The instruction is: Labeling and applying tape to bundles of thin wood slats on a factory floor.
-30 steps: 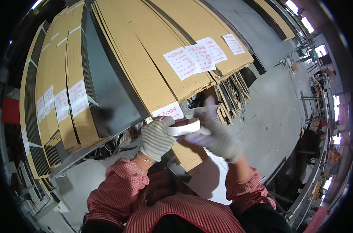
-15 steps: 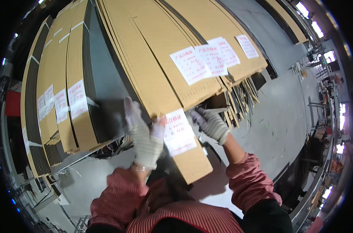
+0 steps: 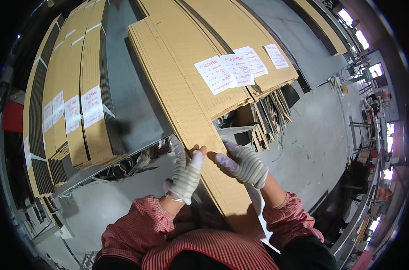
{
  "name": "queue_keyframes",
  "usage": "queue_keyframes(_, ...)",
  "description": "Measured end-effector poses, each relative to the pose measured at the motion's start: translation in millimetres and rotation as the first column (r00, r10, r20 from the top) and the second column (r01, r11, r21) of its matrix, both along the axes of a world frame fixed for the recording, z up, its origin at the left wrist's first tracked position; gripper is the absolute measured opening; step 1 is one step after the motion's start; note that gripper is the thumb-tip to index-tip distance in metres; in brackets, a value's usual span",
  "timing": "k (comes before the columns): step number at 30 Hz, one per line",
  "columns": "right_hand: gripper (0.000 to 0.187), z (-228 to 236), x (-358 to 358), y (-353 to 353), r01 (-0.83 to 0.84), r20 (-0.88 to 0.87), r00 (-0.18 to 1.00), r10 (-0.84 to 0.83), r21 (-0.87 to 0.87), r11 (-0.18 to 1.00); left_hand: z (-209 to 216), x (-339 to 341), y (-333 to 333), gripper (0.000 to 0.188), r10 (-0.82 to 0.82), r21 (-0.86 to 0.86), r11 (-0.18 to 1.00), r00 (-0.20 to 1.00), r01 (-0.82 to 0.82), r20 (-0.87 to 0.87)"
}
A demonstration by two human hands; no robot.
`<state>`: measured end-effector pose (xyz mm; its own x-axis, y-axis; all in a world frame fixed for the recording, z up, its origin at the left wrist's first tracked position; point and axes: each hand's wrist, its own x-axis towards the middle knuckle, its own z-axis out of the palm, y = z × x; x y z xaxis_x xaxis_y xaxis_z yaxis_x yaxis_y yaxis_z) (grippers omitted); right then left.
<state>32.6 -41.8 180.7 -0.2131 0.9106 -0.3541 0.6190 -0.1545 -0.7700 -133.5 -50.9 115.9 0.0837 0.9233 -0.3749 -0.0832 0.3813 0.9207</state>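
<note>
A long stack of flat tan cardboard strips (image 3: pixel 182 101) sticks out over the table's near edge toward my body. My left hand (image 3: pixel 186 175), in a striped knit glove, grips the stack's left side with the thumb on top. On the right side, my right hand (image 3: pixel 247 165), gloved alike, holds its edge, thumb lying on the top face. The fingers of both hands are partly hidden beneath the cardboard. Beside it on the right lie more cardboard stacks (image 3: pixel 240 27), with white printed paper labels (image 3: pixel 237 69) on their near ends.
Strapped bundles of cardboard strips (image 3: pixel 94 54) with paper labels stand at the left of the dark tabletop (image 3: pixel 139 108). Narrow offcuts (image 3: pixel 271 119) hang below the near edge at right. Another bundle (image 3: pixel 321 27) lies at the far right; grey floor (image 3: pixel 312 139) shows beyond.
The held stack has slid toward my body, and its far end now shows. The label sheet on its near end is no longer in view. Both hands have closed on its sides.
</note>
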Motion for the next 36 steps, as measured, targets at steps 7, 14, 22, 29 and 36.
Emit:
queue_keyframes(7, 0.048, -36.0, -1.5, 8.3, -0.010, 0.021, 1.000, 0.004, 0.267, 0.964, -11.0, 1.7, 5.5, 0.092, 0.118, -0.025, 0.993, 0.983, -0.116, 0.143)
queue_keyframes(14, 0.039, -14.8, -3.6, 11.5, 0.091, 0.000, 0.996, -0.092, 0.154, 0.984, 10.8, -9.2, 9.1, 0.076, 0.179, -0.054, 0.984, 0.970, -0.173, 0.167)
queue_keyframes(22, 0.072, 73.5, 14.3, 46.8, -0.325, -0.520, 0.771, 0.368, 0.176, 0.929, 117.5, -47.6, 9.2, 0.025, 0.044, 0.405, 0.914, 0.999, -0.027, -0.032)
queue_keyframes(29, 0.029, -57.8, 52.7, 95.7, -0.399, -0.042, 0.913, 0.406, -0.299, 0.867, -33.8, -78.4, 17.1, 0.009, -0.064, -0.118, 0.992, 0.989, 0.048, -0.133)
queue_keyframes(36, 0.058, -138.1, 16.1, 56.1, -0.214, -0.704, 0.689, 0.171, 0.028, 0.977, -155.1, -75.1, 8.6, 0.079, -0.453, -0.106, 0.891, 0.862, 0.441, -0.225)
